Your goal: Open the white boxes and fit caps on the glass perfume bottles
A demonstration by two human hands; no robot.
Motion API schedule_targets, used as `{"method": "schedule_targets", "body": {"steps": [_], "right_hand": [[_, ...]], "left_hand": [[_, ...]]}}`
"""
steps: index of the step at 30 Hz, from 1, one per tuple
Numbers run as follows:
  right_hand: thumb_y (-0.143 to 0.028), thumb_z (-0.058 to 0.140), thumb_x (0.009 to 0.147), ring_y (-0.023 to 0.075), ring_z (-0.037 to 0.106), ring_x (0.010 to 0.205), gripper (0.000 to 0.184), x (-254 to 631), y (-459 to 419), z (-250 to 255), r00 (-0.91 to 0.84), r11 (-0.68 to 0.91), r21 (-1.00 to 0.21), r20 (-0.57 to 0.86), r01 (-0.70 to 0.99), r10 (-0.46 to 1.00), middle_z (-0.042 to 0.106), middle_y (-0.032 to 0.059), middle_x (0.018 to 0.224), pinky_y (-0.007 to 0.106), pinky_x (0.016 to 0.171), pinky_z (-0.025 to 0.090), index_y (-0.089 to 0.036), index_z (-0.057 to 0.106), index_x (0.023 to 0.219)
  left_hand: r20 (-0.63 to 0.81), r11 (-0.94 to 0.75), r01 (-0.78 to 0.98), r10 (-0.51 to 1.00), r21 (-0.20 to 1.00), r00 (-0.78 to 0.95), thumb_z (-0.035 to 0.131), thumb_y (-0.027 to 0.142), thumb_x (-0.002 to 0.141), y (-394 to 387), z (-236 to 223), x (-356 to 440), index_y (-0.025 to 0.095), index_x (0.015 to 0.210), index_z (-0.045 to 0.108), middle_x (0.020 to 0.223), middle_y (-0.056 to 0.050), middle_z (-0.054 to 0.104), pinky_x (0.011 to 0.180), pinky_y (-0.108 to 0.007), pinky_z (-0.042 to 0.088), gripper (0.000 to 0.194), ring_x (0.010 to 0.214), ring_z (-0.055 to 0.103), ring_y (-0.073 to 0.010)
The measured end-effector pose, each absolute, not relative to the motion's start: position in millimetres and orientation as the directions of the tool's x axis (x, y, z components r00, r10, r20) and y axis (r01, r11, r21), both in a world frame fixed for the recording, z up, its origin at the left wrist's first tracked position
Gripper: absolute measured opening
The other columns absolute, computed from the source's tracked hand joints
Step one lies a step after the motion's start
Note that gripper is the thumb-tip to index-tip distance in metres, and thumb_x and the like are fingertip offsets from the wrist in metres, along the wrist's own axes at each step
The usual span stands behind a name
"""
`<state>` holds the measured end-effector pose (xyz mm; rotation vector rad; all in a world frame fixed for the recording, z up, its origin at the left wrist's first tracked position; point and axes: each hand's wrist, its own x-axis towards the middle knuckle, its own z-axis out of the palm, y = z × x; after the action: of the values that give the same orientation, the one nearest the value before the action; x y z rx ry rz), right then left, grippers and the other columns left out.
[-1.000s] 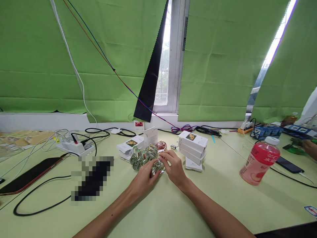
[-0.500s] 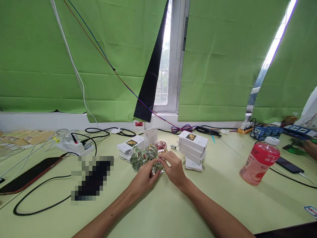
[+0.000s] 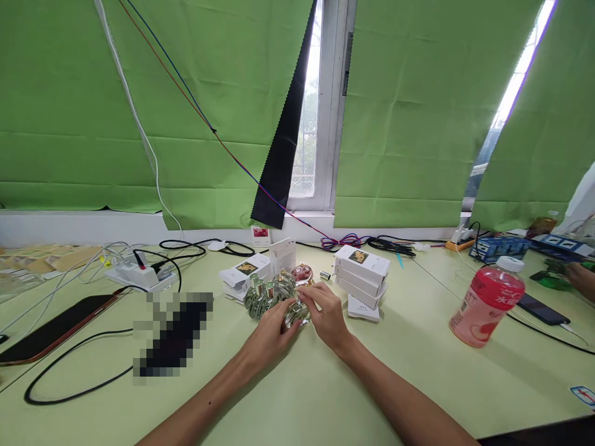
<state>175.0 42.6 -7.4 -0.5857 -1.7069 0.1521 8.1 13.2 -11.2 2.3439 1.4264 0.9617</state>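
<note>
My left hand (image 3: 272, 325) is closed around a clear, ribbed glass perfume bottle (image 3: 296, 314) on the table, its fingers hiding part of the glass. Above it, my right hand (image 3: 325, 313) pinches at the bottle's top with thumb and fingertips; whatever small part lies between them is hidden. Just left stand several similar bottles (image 3: 256, 305) with shiny silver caps. Behind my fingertips is a reddish bottle (image 3: 302, 273) with a gold-coloured neck. A loose silver cap (image 3: 325, 275) lies on its side beyond my right hand.
White boxes (image 3: 360, 282) are stacked on the right, more boxes (image 3: 244, 269) lie left. A pink drink bottle (image 3: 486, 303) and a phone (image 3: 543, 308) are farther right. A power strip (image 3: 142, 272), cables and a tablet (image 3: 56, 325) occupy the left. Another person's hand (image 3: 583, 279) shows at right.
My right hand's fingers have shifted slightly at the bottle's top, uncovering a little more of the glass. My left hand keeps its hold, and the surrounding things stay put.
</note>
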Motion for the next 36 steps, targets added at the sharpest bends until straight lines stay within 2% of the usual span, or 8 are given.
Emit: {"method": "schedule_targets", "body": {"steps": [16,27,36], "right_hand": [[-0.017,0.059,0.097,0.021,0.066,0.083,0.017,174.2,42.6,-8.3,-0.064,0.852,-0.418,0.886,0.317,0.458,0.075,0.0062,0.088,0.033,0.073,0.057,-0.023,0.075,0.101],[-0.016,0.06,0.095,0.0195,0.059,0.077,0.012,174.5,46.3,-11.5,-0.122,0.848,-0.406,0.875,0.342,0.468,0.07,0.0037,0.078,0.031,0.07,0.052,-0.021,0.068,0.088],[-0.015,0.061,0.094,0.0199,0.061,0.077,0.011,175.3,43.6,-8.5,-0.116,0.84,-0.417,0.87,0.347,0.48,0.071,0.0046,0.081,0.031,0.069,0.052,-0.021,0.069,0.091]], "left_hand": [[0.425,-0.506,0.687,0.852,0.522,0.304,0.055,0.035,0.093,14.4,-11.9,6.8,0.018,0.129,0.057,0.091,-0.005,0.071,0.058,-0.028,0.048,0.04,0.059,0.059,-0.0149],[0.421,-0.507,0.683,0.853,0.525,0.309,0.055,0.032,0.092,12.0,-7.3,8.0,0.018,0.125,0.061,0.089,-0.004,0.071,0.059,-0.027,0.047,0.036,0.058,0.058,-0.0143],[0.424,-0.516,0.672,0.849,0.532,0.316,0.056,0.031,0.092,14.5,-10.3,7.1,0.018,0.125,0.06,0.089,-0.004,0.071,0.061,-0.028,0.048,0.036,0.058,0.057,-0.0142]]}}
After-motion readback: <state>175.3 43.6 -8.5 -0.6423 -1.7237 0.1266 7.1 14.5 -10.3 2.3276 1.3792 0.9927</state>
